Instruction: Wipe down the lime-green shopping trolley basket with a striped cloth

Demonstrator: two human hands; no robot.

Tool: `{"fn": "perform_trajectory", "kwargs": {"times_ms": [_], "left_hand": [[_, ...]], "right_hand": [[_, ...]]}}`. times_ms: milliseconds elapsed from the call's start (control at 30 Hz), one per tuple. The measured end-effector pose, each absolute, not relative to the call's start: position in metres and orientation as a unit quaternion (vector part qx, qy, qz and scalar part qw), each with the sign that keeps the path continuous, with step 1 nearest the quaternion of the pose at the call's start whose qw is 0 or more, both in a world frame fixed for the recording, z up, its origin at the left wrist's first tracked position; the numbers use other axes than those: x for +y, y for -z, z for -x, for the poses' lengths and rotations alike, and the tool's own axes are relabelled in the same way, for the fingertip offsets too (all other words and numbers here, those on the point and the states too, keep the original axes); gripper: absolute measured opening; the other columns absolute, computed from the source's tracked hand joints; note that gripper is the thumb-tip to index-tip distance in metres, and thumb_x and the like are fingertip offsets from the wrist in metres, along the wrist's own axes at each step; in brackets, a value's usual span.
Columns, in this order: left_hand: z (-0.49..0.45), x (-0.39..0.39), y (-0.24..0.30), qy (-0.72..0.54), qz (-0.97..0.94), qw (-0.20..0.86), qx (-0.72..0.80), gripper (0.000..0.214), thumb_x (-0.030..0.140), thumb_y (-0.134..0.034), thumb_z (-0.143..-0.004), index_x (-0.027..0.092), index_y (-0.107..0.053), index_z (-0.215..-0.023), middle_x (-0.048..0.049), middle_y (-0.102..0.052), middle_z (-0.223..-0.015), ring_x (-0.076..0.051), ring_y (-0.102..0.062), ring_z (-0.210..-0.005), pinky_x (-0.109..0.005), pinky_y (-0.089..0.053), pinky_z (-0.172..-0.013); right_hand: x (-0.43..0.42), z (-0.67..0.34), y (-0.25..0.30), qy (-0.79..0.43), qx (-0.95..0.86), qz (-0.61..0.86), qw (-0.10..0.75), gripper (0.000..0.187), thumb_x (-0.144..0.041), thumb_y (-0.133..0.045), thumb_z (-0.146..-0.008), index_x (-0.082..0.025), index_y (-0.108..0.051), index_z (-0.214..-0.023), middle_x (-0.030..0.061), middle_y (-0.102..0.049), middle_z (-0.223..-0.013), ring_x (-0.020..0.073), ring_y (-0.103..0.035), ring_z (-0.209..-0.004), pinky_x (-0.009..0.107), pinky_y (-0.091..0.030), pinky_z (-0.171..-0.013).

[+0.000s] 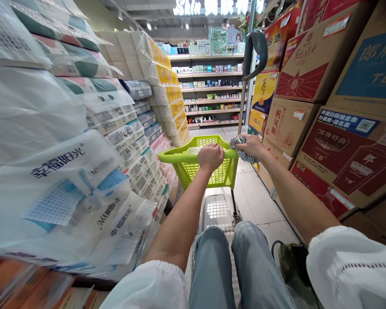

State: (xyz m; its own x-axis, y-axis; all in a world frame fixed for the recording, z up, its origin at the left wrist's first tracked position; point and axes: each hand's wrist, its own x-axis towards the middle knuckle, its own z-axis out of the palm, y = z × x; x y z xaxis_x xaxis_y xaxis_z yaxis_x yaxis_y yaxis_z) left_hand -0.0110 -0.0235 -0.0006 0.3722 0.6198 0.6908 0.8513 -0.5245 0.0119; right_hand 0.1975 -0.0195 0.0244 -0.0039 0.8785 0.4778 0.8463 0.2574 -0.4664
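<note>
- Head view: left hand, grip clenched around thick lime-green plastic handle bar.
- Right hand: grip closed on black-and-white striped soft cloth by the bar's right end; whether fingers also touch the bar, cannot tell.
- Lime-green plastic mesh-sided cart: on pale tile floor, ahead of knees, between white plastic-wrapped packs (left) and printed cardboard cartons (right).

Lime-green shopping cart, upright on the tiled floor.
Its basket has lattice walls and a smooth handle bar along the near edge; bunched fabric, striped dark and white, sits at the basket's near right corner.
</note>
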Motion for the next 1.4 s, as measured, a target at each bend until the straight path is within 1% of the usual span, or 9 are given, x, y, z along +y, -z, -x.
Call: {"fn": "perform_trajectory", "kwargs": {"times_ms": [433,600,733,800,867,933,1000,1167,1400], "left_hand": [[0.049,-0.004,0.000,0.336,0.830,0.163,-0.414,0.040,0.031,-0.032,-0.094,0.019,-0.070,-0.098,-0.0060,-0.069,-0.109,-0.019,-0.062,-0.105,-0.034,-0.046,-0.092],[0.060,0.005,-0.005,0.305,0.854,0.171,-0.386,0.042,0.030,-0.029,-0.095,0.018,-0.069,-0.101,-0.0049,-0.068,-0.115,-0.017,-0.060,-0.111,-0.038,-0.033,-0.110],[0.054,0.002,-0.014,0.283,0.859,0.185,-0.384,0.041,0.029,-0.031,-0.094,0.014,-0.069,-0.097,-0.0093,-0.068,-0.113,-0.020,-0.054,-0.120,-0.043,-0.024,-0.115],[0.042,-0.003,-0.017,0.290,0.851,0.181,-0.398,0.039,0.028,-0.034,-0.093,0.013,-0.070,-0.094,-0.0115,-0.068,-0.111,-0.022,-0.054,-0.118,-0.044,-0.026,-0.113],[0.026,-0.010,-0.017,0.298,0.844,0.149,-0.420,0.038,0.028,-0.035,-0.093,0.014,-0.070,-0.089,-0.0108,-0.070,-0.103,-0.021,-0.061,-0.104,-0.044,-0.035,-0.106],[0.010,-0.017,-0.013,0.291,0.836,0.099,-0.454,0.043,0.034,-0.033,-0.094,0.015,-0.069,-0.080,-0.0095,-0.070,-0.084,-0.019,-0.064,-0.081,-0.039,-0.046,-0.087],[-0.004,-0.023,-0.008,0.284,0.827,0.068,-0.480,0.054,0.041,-0.026,-0.095,0.015,-0.068,-0.072,-0.0085,-0.067,-0.071,-0.017,-0.061,-0.065,-0.034,-0.047,-0.072],[-0.012,-0.029,0.002,0.289,0.801,0.136,-0.507,0.059,0.039,-0.022,-0.096,0.015,-0.067,-0.067,-0.0095,-0.067,-0.070,-0.017,-0.059,-0.065,-0.033,-0.041,-0.072],[0.002,-0.024,0.003,0.293,0.806,0.153,-0.491,0.057,0.039,-0.024,-0.096,0.016,-0.067,-0.067,-0.0083,-0.068,-0.073,-0.017,-0.058,-0.067,-0.033,-0.037,-0.074]], "right_hand": [[-0.040,-0.164,-0.017,-0.054,-0.722,0.546,0.421,0.040,-0.037,-0.060,-0.073,-0.024,-0.066,-0.111,0.0007,-0.071,-0.099,0.0186,-0.064,-0.087,0.030,-0.047,-0.080],[-0.044,-0.162,-0.018,-0.084,-0.726,0.527,0.435,0.046,-0.039,-0.062,-0.071,-0.022,-0.064,-0.114,0.0021,-0.069,-0.106,0.0203,-0.062,-0.095,0.032,-0.046,-0.086],[-0.042,-0.166,-0.017,-0.120,-0.723,0.515,0.445,0.048,-0.041,-0.064,-0.070,-0.023,-0.063,-0.114,0.0019,-0.068,-0.106,0.0211,-0.062,-0.095,0.034,-0.046,-0.086],[-0.040,-0.169,-0.013,-0.147,-0.711,0.503,0.468,0.049,-0.043,-0.064,-0.069,-0.023,-0.062,-0.114,0.0017,-0.067,-0.108,0.0212,-0.061,-0.095,0.034,-0.047,-0.084],[-0.041,-0.172,-0.007,-0.155,-0.686,0.497,0.508,0.049,-0.043,-0.065,-0.069,-0.024,-0.060,-0.114,0.0015,-0.066,-0.108,0.0211,-0.061,-0.095,0.035,-0.047,-0.085],[-0.044,-0.171,0.000,-0.137,-0.641,0.510,0.557,0.049,-0.043,-0.063,-0.071,-0.024,-0.058,-0.116,0.0020,-0.065,-0.107,0.0213,-0.061,-0.094,0.037,-0.047,-0.086],[-0.050,-0.167,0.009,-0.116,-0.611,0.517,0.588,0.050,-0.041,-0.061,-0.074,-0.025,-0.055,-0.120,0.0028,-0.065,-0.108,0.0218,-0.060,-0.095,0.038,-0.047,-0.087],[-0.050,-0.156,0.029,-0.089,-0.659,0.441,0.603,0.045,-0.035,-0.055,-0.079,-0.025,-0.054,-0.122,0.0046,-0.060,-0.118,0.0215,-0.055,-0.109,0.038,-0.042,-0.097],[-0.024,-0.178,0.043,-0.055,-0.694,0.439,0.567,0.043,-0.029,-0.055,-0.075,-0.024,-0.058,-0.117,0.0053,-0.060,-0.114,0.0231,-0.053,-0.109,0.041,-0.040,-0.100]]}}
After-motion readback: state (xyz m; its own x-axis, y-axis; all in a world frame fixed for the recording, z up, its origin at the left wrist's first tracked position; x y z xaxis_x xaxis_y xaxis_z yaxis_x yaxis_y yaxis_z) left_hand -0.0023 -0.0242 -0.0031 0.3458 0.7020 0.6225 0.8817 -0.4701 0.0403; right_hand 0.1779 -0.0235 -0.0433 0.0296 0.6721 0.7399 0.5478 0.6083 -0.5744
